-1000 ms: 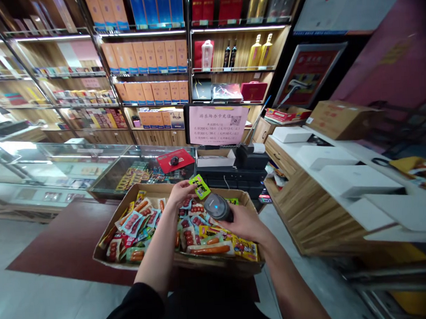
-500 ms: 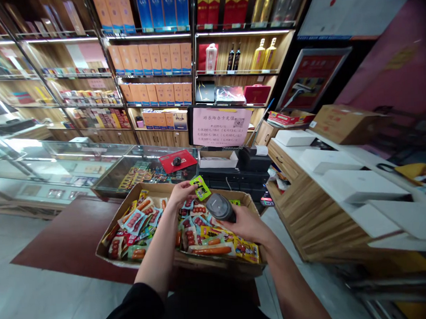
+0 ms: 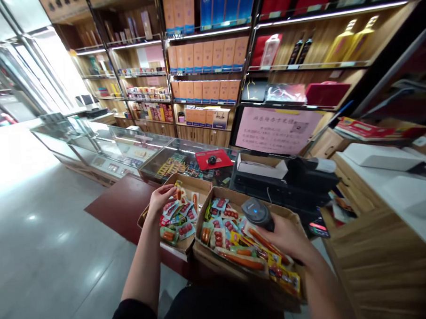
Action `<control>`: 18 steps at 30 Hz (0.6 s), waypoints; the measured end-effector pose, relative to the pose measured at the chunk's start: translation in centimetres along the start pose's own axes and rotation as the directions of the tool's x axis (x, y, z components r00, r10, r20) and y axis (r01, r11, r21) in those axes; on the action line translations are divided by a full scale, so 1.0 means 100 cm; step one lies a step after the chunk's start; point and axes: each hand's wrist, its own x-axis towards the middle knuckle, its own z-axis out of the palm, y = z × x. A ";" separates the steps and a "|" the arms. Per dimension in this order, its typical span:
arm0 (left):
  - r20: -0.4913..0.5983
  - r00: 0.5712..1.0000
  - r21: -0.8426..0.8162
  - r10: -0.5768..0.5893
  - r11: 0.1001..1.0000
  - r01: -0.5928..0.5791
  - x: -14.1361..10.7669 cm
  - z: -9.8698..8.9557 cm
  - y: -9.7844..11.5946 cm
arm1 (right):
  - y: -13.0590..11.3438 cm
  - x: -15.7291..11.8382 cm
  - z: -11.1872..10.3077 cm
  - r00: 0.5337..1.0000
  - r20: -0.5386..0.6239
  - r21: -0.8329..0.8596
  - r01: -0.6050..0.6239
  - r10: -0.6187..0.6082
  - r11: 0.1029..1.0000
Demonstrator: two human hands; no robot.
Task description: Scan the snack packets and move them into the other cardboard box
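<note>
My right hand (image 3: 288, 234) is wrapped around a dark grey handheld barcode scanner (image 3: 257, 213), whose head has a small blue light. The scanner is above the right cardboard box (image 3: 204, 249), which contains packaged sausages (image 3: 240, 259) in clear, blue and yellow wrappers. Over the left cardboard box (image 3: 196, 183), my left hand (image 3: 161, 198) has its fingers stretched and slightly apart, with no packet visible in them. Beneath its fingertips lie more small sausage packets (image 3: 185, 230). The hand and wrist cover part of that box's left side.
Behind the boxes are a glass display counter (image 3: 152, 157), a red sheet (image 3: 220, 160) with a small black object, and a monitor (image 3: 278, 128) covered by a pink notice. A white open box (image 3: 261, 166) sits before it. A wooden cabinet (image 3: 380, 260) stands at right.
The small green packet has left my left hand, which moved left over the left box. My right hand still holds the scanner. The view has turned left, revealing two separate boxes.
</note>
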 end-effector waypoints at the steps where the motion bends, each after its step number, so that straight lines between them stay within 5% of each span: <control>1: -0.008 1.000 0.010 0.008 1.000 -0.008 -0.002 -0.003 0.003 | -0.002 0.001 0.000 1.000 0.006 -0.009 -0.007 0.007 1.000; 6: 0.088 0.996 0.075 0.017 0.997 -0.023 -0.005 0.022 -0.004 | -0.003 0.004 0.001 1.000 -0.003 -0.042 -0.031 0.031 0.999; 16: 0.437 0.894 0.333 -0.096 0.941 -0.062 -0.011 0.142 -0.051 | 0.009 -0.020 -0.003 0.990 -0.103 0.101 -0.084 0.095 0.991; 18: 0.503 0.858 0.446 -0.104 0.882 -0.155 -0.013 0.160 -0.060 | 0.009 -0.027 -0.004 0.983 -0.143 0.140 -0.095 0.115 0.986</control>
